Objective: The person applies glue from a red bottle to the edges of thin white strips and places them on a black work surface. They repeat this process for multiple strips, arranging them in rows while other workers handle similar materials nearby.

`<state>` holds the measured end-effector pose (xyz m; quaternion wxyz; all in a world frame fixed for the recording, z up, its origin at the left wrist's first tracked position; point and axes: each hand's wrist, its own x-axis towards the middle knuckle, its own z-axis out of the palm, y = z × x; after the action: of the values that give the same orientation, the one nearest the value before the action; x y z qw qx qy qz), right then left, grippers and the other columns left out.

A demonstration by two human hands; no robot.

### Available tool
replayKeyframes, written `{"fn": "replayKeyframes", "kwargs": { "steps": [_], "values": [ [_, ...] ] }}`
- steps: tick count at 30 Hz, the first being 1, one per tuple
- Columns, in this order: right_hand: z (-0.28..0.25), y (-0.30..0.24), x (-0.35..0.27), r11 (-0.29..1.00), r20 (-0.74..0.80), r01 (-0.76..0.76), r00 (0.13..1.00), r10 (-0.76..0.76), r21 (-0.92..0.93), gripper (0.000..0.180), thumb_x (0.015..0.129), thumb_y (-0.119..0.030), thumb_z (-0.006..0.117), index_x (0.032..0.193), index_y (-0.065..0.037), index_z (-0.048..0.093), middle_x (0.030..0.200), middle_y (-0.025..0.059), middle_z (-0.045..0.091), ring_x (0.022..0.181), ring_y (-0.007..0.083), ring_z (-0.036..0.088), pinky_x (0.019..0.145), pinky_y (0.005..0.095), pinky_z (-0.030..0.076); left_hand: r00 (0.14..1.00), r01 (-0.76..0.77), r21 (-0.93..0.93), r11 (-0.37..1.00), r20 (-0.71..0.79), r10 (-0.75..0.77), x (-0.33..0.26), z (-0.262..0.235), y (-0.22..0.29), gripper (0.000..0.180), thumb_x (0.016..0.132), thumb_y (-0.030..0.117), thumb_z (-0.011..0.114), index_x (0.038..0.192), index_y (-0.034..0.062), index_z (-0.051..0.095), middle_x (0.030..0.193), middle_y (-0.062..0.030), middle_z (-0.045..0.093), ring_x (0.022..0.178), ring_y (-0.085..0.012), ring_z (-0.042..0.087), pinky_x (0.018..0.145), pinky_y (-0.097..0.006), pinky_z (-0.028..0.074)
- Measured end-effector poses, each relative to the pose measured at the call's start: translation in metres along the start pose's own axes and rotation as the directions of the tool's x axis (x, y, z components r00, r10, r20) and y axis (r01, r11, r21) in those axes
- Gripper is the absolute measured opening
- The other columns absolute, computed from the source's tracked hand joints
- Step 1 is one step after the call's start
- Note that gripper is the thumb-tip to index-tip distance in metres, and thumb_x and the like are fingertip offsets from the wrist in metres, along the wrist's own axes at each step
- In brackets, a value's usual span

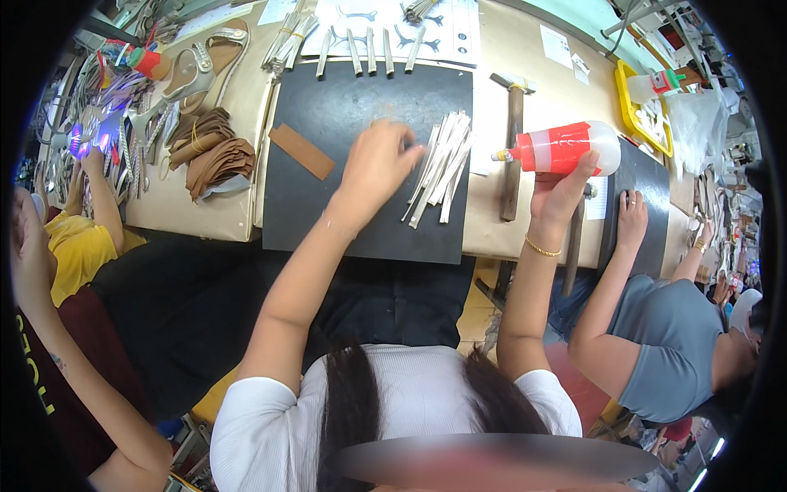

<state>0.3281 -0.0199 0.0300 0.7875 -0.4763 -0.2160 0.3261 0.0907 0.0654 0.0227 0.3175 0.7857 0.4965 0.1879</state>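
Note:
My right hand (557, 193), raised at the right of the black work mat (352, 225), is wrapped round a squeeze bottle (561, 143) with a red band and a red nozzle. The bottle lies on its side in the grip, nozzle toward the left. Over the mat, my left hand (377, 160) hovers with loosely bent, slightly blurred fingers; nothing shows in it. Just right of those fingers a loose bundle of pale narrow strips (443, 168) is spread on the mat. A brown leather piece (302, 152) rests at the mat's left edge.
Several short strips (371, 53) line the mat's far edge, by printed sheets (447, 25). A hammer (512, 148) lies right of the mat. Brown leather pieces (217, 160) and sandals (193, 74) are at left. A yellow basket (643, 107) stands far right. Co-workers sit on both sides.

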Motion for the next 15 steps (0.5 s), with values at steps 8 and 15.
{"fn": "replayKeyframes", "kwargs": {
  "steps": [8,15],
  "values": [
    [0.019,0.009,-0.011,0.999,0.043,-0.033,0.999,0.033,0.005,0.068,0.084,-0.058,0.062,0.125,-0.007,0.044,0.113,0.0055,0.058,0.103,0.0173,0.061,0.087,0.0336,0.055,0.997,-0.010,-0.042,0.999,-0.075,0.006,-0.064,0.010,0.005,0.017,0.079,0.014,0.070,0.089,-0.0004,0.068,0.087,-0.0120,0.061,0.086,-0.0267,0.061,0.076,-0.036,0.049],
    [0.023,0.009,-0.014,1.000,0.066,-0.019,0.998,0.019,-0.004,0.068,0.084,-0.058,0.063,0.126,-0.007,0.044,0.114,0.0061,0.058,0.103,0.0182,0.061,0.087,0.0340,0.055,0.980,-0.034,0.018,0.999,-0.196,0.037,-0.066,0.014,0.009,0.009,0.083,0.009,0.064,0.083,0.0005,0.064,0.080,-0.0121,0.061,0.076,-0.0283,0.061,0.069,-0.037,0.049]
  ]
}}
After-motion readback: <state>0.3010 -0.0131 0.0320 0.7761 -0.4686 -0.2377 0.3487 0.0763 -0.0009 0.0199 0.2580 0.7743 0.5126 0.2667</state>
